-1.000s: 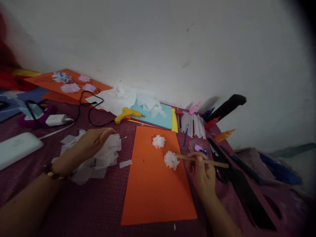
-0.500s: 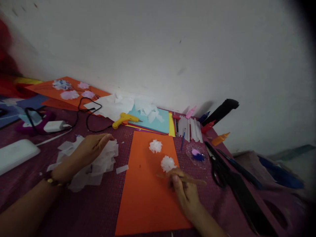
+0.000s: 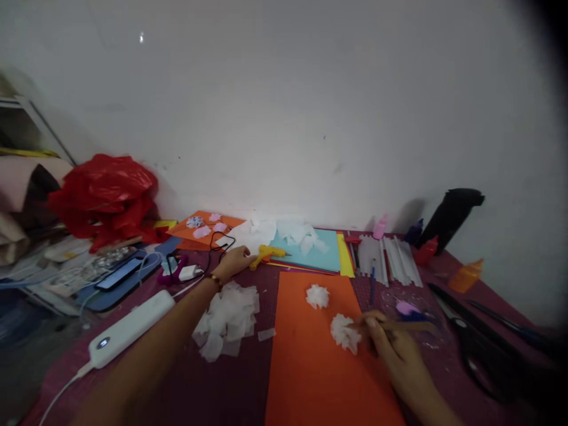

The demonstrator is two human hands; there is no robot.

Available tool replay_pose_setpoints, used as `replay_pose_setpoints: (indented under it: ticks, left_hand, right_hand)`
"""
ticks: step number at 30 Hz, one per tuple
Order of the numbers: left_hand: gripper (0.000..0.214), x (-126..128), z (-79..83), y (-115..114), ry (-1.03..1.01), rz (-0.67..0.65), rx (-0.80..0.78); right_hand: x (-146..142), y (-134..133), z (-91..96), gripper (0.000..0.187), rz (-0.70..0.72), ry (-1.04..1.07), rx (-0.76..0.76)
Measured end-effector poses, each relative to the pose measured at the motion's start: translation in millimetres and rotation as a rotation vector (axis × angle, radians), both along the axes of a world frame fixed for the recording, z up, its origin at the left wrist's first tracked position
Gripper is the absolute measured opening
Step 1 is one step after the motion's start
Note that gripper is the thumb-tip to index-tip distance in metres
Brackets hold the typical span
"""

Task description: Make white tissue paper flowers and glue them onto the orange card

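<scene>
My left hand [image 3: 235, 262] is stretched toward the back of the table, its loosely curled fingertips beside the handle end of a yellow glue gun [image 3: 265, 255]. No grip on the gun shows. My right hand [image 3: 394, 352] pinches a thin wooden stick [image 3: 410, 326] over the right edge of an orange sheet [image 3: 310, 378]. The stick's tip is at a white ruffled paper flower [image 3: 345, 332] on that sheet. A second white paper flower [image 3: 318, 296] lies farther up it. Below my left forearm is a pile of thin white paper pieces [image 3: 231, 319].
A white power bank [image 3: 131, 328] and a phone [image 3: 119, 273] lie left. Behind are coloured sheets [image 3: 306, 248] and a red plastic bag [image 3: 109, 192]. On the right are white strips [image 3: 371, 255], paint bottles [image 3: 465, 277], a paint palette [image 3: 428, 340] and black scissors [image 3: 465, 340].
My left hand has moved from above the white paper pieces to the glue gun's handle end. The stick in my right hand now meets the nearer flower. The view has swung left and up.
</scene>
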State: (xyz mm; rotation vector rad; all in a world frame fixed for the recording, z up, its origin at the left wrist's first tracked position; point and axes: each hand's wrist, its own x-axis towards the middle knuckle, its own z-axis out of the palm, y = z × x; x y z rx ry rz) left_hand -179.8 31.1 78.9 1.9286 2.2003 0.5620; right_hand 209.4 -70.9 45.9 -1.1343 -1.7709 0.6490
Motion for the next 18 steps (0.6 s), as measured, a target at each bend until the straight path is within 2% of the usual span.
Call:
replay_pose_setpoints:
  ticks: [3, 6, 8, 11, 14, 18]
  left_hand:
    - [0.025, 11.8, -2.8, 20.2, 0.086, -0.02, -0.142]
    - [0.02, 23.3, -2.2, 29.2, 0.161, -0.027, -0.222]
    - [0.021, 27.7, 3.8, 31.5, 0.207, -0.026, -0.22]
    - [0.024, 30.5, 23.0, 28.2, 0.271, 0.001, -0.153]
    - [0.027, 31.7, 51.0, 10.5, 0.321, 0.041, -0.045]
    - [0.027, 34.8, 84.9, -43.6, 0.376, 0.072, 0.095]
  right_hand:
    - [7.7, 10.8, -4.2, 0.041, -0.012, -0.031, 0.008]
    - [16.8, 22.6, -11.0, 0.034, -0.031, -0.063, 0.013]
    - [21.6, 28.5, -15.1, 0.029, -0.01, -0.094, 0.037]
    - [23.7, 30.8, -16.3, 0.031, 0.106, -0.221, 0.056]
    - [21.3, 27.3, -12.8, 0.03, 0.177, -0.39, 0.007]
    - [18.1, 25.4, -13.9, 0.035, 0.162, -0.578, -0.041]
